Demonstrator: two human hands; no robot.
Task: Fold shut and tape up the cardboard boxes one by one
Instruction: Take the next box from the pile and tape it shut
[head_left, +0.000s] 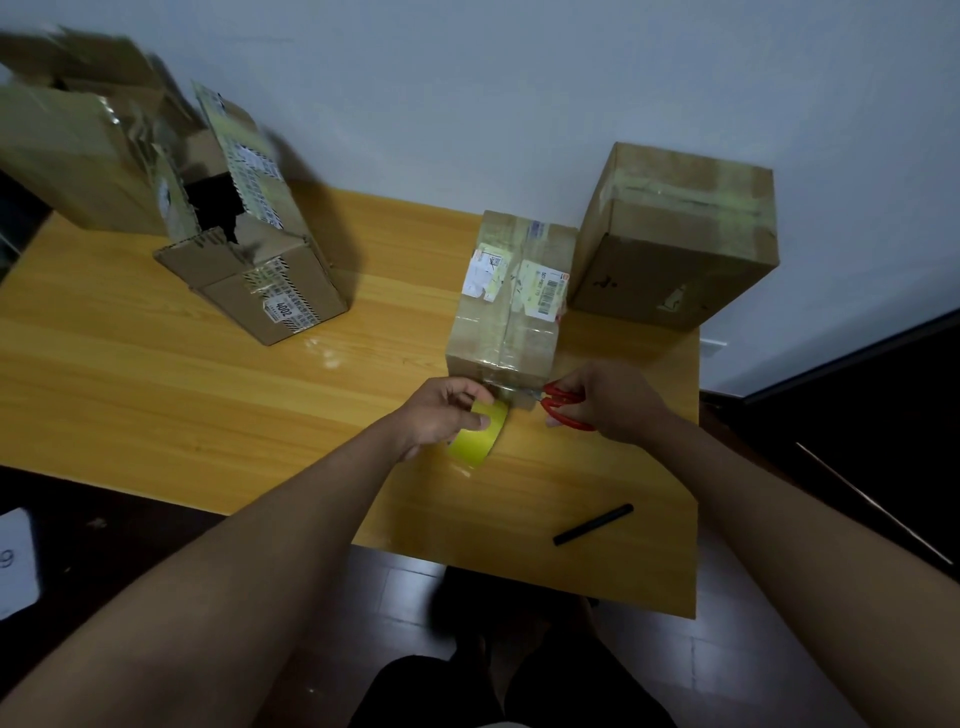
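On the wooden bench (156, 395) a small closed cardboard box (511, 301), covered in clear tape and shipping labels, stands near the middle. The left hand (447, 410) holds a yellow-green tape roll (475, 434) just in front of the box's near bottom edge, fingers curled over the roll and the thumb on its side. The right hand (608, 402) grips red-handled scissors (563, 402), fingers through the loops, the blades pointing left at the strip of tape between roll and box. Both grips sit close together at the box's near face. A larger taped box (680, 244) stands just right of the small one, against the wall. Two open boxes (244, 260) with raised flaps stand at the far left. A black marker (592, 525) lies on the bench near its front edge.
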